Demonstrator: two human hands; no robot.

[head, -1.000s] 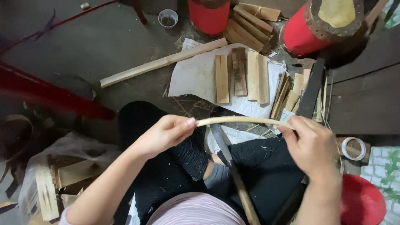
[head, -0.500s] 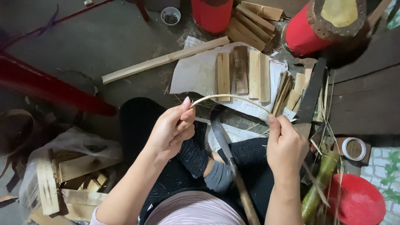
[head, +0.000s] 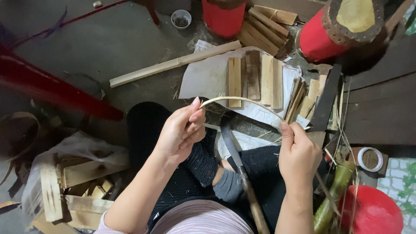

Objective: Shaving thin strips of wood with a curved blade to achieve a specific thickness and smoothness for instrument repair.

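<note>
Both hands bend a thin bamboo strip into an arch.
The left hand [head: 182, 132] pinches one end of the pale, smooth strip [head: 242, 102]; the right hand [head: 299, 154] grips the other, above the lap. Flat slats [head: 253, 78] lie on paper [head: 206, 78]; a small cup [head: 181, 18] holds dark bits.

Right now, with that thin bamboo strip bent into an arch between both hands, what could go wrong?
1. The bamboo strip is bowed tightly between the left hand and right hand; it may snap or splinter into the fingers.
2. The curved knife lies across the lap between the forearms; a slipping hand could hit its blade.
3. If one end slips free, the strip could whip upward.
</note>
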